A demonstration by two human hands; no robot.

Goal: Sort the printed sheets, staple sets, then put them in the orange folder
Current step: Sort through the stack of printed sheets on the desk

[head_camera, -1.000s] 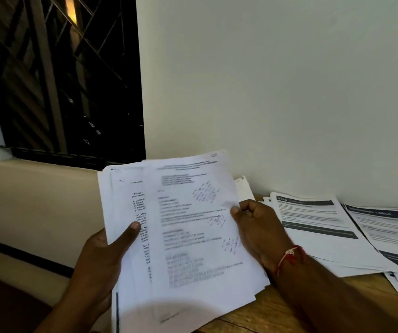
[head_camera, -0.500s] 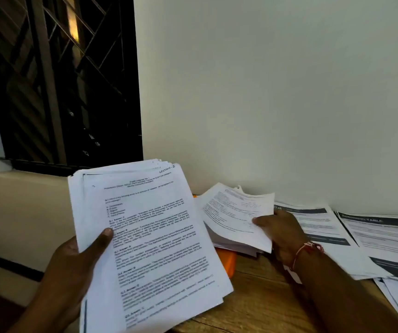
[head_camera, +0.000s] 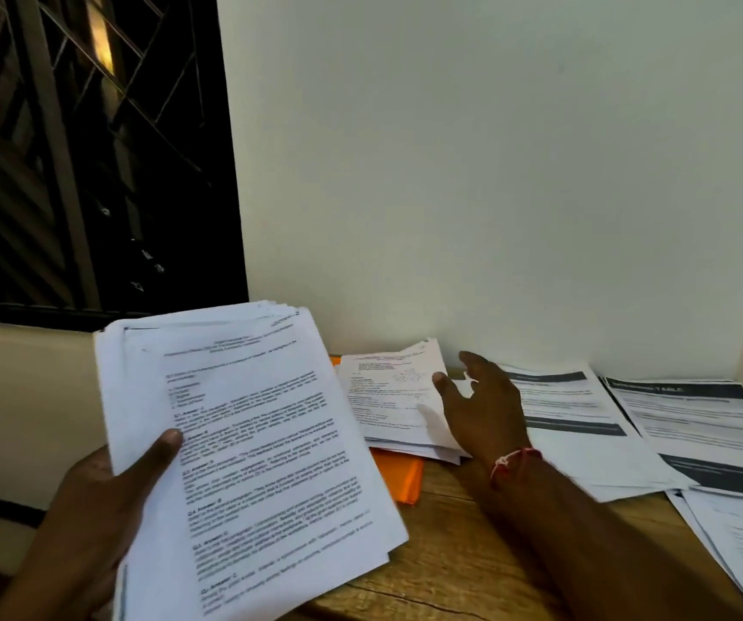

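Right now the left hand [head_camera: 100,499] grips a thick stack of printed sheets [head_camera: 244,445], thumb pressed across the front page near its left edge and the other fingers hidden behind the paper. That stack is raised off the wooden table [head_camera: 459,571] and tilted back, its top page covered with numbered questions and answers in small print, the pages behind it fanned slightly at the upper edge.

Just right of that stack, the right hand [head_camera: 481,405] has its fingers spread and loose, gripping nothing. It hangs over the right edge of a smaller pile of sheets [head_camera: 387,396] lying on the table; whether the palm touches the paper I cannot tell. A red thread band [head_camera: 513,461] circles that wrist.

Under the smaller pile, between the two hands, the orange folder [head_camera: 401,477] lies flat on the table, only its near corner and a sliver at the far edge showing beyond the paper and the held stack.

Beyond the right hand, further right, more printed sheets with dark header bars [head_camera: 562,414] lie spread and overlapping along the white wall [head_camera: 495,172]. Behind the left hand, a dark barred window [head_camera: 91,150] sits above a pale ledge.
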